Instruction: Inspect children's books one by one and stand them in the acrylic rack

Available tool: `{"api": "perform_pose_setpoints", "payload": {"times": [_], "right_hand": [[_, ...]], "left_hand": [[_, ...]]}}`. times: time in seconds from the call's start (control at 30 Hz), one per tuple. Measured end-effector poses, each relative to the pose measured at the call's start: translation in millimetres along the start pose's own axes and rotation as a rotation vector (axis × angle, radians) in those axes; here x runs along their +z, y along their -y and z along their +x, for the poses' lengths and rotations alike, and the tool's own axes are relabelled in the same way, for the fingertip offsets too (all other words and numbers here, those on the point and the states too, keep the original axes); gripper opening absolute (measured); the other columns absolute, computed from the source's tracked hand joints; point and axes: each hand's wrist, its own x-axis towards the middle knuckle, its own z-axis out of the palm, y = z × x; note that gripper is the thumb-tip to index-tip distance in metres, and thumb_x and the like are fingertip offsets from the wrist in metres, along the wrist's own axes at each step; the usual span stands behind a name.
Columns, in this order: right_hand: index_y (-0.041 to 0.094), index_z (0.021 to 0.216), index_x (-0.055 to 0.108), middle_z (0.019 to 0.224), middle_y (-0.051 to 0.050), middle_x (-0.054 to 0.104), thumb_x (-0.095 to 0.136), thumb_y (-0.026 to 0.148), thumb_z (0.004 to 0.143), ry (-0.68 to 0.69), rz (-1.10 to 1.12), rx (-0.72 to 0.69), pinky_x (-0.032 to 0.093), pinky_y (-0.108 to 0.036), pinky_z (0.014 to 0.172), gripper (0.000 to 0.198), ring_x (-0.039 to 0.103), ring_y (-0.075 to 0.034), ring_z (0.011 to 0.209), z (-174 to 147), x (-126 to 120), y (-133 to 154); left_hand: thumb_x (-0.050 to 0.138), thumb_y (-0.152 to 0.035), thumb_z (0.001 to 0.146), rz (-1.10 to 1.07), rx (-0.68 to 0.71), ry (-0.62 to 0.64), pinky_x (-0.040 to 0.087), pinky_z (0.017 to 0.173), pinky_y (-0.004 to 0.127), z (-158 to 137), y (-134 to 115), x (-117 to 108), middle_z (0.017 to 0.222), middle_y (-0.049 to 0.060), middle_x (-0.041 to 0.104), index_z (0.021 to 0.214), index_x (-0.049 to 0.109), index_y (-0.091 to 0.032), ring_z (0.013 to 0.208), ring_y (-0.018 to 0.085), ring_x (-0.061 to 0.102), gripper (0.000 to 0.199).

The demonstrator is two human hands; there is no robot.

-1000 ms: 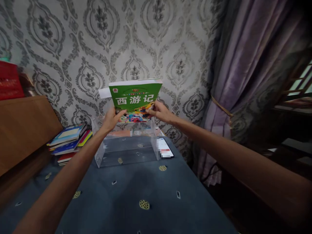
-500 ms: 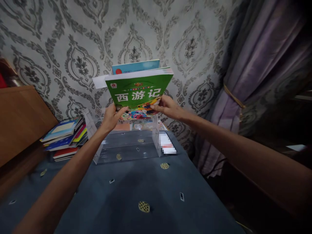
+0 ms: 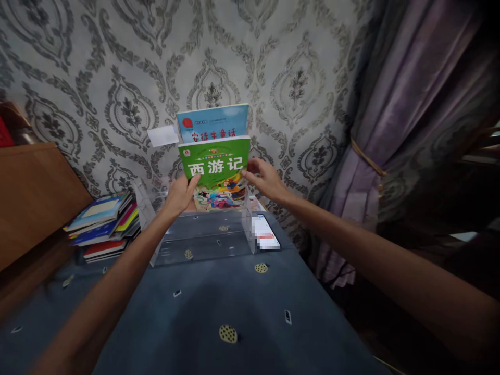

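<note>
A green book (image 3: 213, 177) with white Chinese characters and a colourful picture on its cover is held upright between my two hands. My left hand (image 3: 182, 192) grips its left edge, thumb on the front cover. On the right edge, my right hand (image 3: 265, 177) pinches it near the title; the fingers behind the cover are hidden. Behind it rises a blue book (image 3: 213, 117) with red characters, its lower part covered by the green one. Both books are above the back of a clear plastic rack (image 3: 207, 247), whose steps stand on the cloth-covered table (image 3: 195, 317).
Stacked books (image 3: 103, 224) lie left of the rack, beside a wooden box-like piece (image 3: 39, 198). A phone (image 3: 266, 232) rests against the rack's right side. A white tag (image 3: 162, 136) stands out at the rack's back left. A tied purple curtain (image 3: 383, 135) hangs right of the table.
The green book has come down and tipped more upright, so its cover shows more fully. More of the blue book's cover shows behind it. Both hands still hold the green book.
</note>
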Motion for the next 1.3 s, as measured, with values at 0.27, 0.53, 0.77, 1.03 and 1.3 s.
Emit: {"api": "perform_pose_setpoints", "payload": {"times": [0.27, 0.53, 0.77, 1.03, 1.3], "right_hand": [[0.019, 0.12, 0.062, 0.118, -0.013, 0.068, 0.059, 0.042, 0.088, -0.133, -0.184, -0.014, 0.054, -0.043, 0.087, 0.04, 0.064, -0.027, 0.106, -7, 7, -10], [0.024, 0.14, 0.054, 0.141, -0.006, 0.062, 0.05, 0.036, 0.091, -0.098, 0.049, -0.054, 0.046, -0.046, 0.11, 0.051, 0.058, -0.026, 0.128, 10, 23, -10], [0.024, 0.137, 0.059, 0.138, -0.004, 0.065, 0.048, 0.033, 0.09, -0.144, 0.027, -0.062, 0.045, -0.047, 0.111, 0.049, 0.059, -0.026, 0.126, 9, 25, -11], [0.021, 0.136, 0.059, 0.134, -0.007, 0.066, 0.048, 0.034, 0.091, -0.152, 0.012, -0.065, 0.047, -0.047, 0.108, 0.048, 0.062, -0.028, 0.124, 8, 27, -11], [0.023, 0.134, 0.06, 0.134, -0.007, 0.067, 0.05, 0.035, 0.089, -0.153, 0.077, -0.036, 0.047, -0.047, 0.108, 0.048, 0.062, -0.027, 0.123, 10, 29, -10]], "left_hand": [[0.042, -0.035, 0.102, 0.258, -0.136, 0.007, 0.052, 0.081, 0.039, -4, -17, -10, 0.1, 0.015, 0.072, 0.121, 0.048, -0.012, 0.094, 0.031, 0.071, 0.031], [0.034, -0.035, 0.105, 0.357, -0.181, 0.134, 0.05, 0.084, 0.036, 7, -26, -12, 0.1, 0.014, 0.074, 0.116, 0.055, -0.015, 0.1, 0.029, 0.071, 0.031], [0.031, -0.034, 0.105, 0.354, -0.2, 0.194, 0.05, 0.081, 0.035, 10, -29, -14, 0.096, 0.015, 0.075, 0.115, 0.054, -0.014, 0.094, 0.029, 0.072, 0.032], [0.031, -0.037, 0.106, 0.459, -0.201, 0.203, 0.049, 0.085, 0.036, 9, -35, -15, 0.105, 0.019, 0.073, 0.116, 0.053, -0.012, 0.104, 0.032, 0.07, 0.035], [0.029, -0.038, 0.106, 0.476, -0.189, 0.235, 0.049, 0.087, 0.037, 9, -34, -22, 0.11, 0.018, 0.073, 0.119, 0.054, -0.014, 0.107, 0.032, 0.069, 0.037]]}}
